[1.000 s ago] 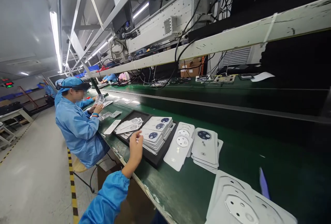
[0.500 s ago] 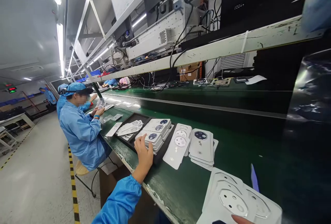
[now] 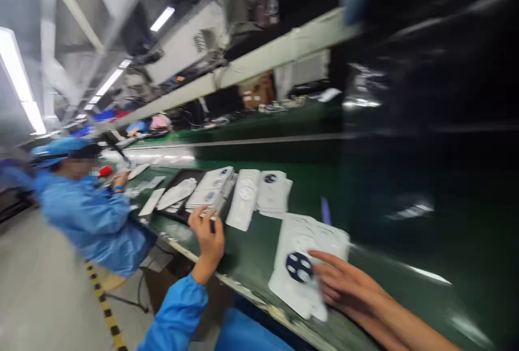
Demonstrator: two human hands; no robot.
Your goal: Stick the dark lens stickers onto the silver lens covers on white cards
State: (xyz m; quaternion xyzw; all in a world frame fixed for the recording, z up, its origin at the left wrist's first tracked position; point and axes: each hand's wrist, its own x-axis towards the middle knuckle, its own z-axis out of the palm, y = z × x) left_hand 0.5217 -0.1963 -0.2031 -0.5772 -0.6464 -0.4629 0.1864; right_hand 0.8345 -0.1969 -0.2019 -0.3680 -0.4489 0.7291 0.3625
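The picture is smeared by head motion. My left hand [image 3: 208, 234], in a blue sleeve, rests on the near corner of a black tray [image 3: 181, 213] that holds stacks of white phone back covers [image 3: 213, 189]. Its fingers curl over the tray edge and the nearest stack. My right hand [image 3: 344, 280] lies with fingers stretched out flat on a pile of white cover sheets [image 3: 304, 253], beside a dark round camera ring [image 3: 299, 265]. More white covers [image 3: 272, 191] lie between the tray and this pile.
A green workbench [image 3: 385, 232] runs away to the left, with a white shelf rail [image 3: 259, 59] and equipment above. A co-worker in a blue coat and cap [image 3: 87, 210] sits at the left. A large dark glossy thing [image 3: 425, 97] blocks the right side. A thin purple strip [image 3: 325, 210] lies on the bench.
The view has swung right and blurred. My right hand has come into view and laid its fingers on the near pile of covers. My left hand has stayed at the tray corner.
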